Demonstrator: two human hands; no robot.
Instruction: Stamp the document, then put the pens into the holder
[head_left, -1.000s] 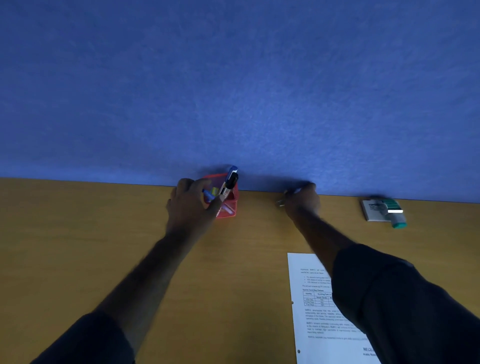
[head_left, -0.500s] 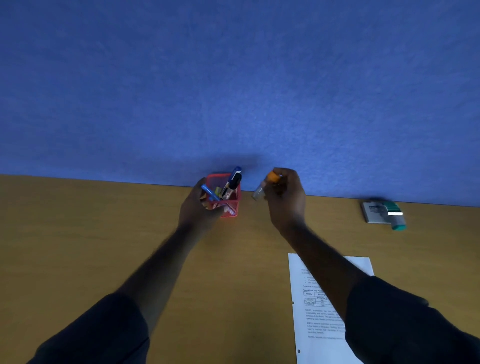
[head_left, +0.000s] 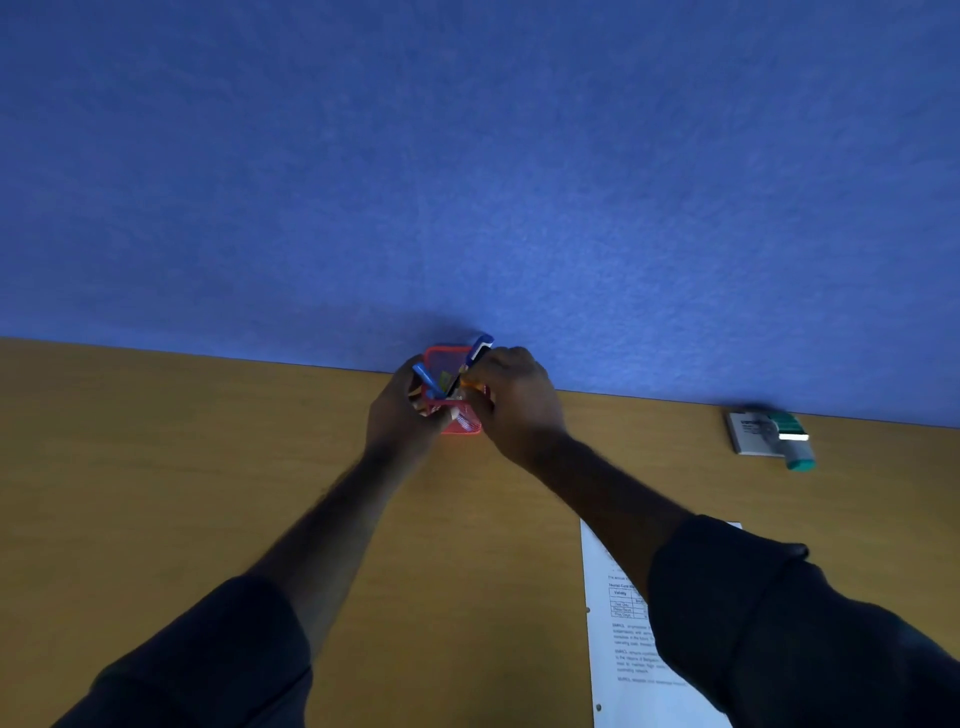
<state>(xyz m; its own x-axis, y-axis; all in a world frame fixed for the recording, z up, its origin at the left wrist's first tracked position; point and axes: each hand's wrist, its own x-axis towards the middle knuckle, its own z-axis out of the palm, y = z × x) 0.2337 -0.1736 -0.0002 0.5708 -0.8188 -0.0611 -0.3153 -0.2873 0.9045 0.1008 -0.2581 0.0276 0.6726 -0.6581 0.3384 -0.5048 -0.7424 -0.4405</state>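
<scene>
While both hands crowd the holder (head_left: 457, 423), the stamp (head_left: 792, 441) lies well apart.

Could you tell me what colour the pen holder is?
The pen holder is red mesh, seen in the head view.

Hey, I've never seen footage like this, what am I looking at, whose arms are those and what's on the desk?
There is no machine here: a person wears a camera on the head, looking forward and down, so the two arms are their own. The surface is a wooden desk against a blue wall. The left hand steadies a red mesh holder that already has pens in it. The right hand is at the holder's rim with an orange pen in its grip. To the right lies a green stamp on its pad. A printed document lies near the right sleeve.
</scene>
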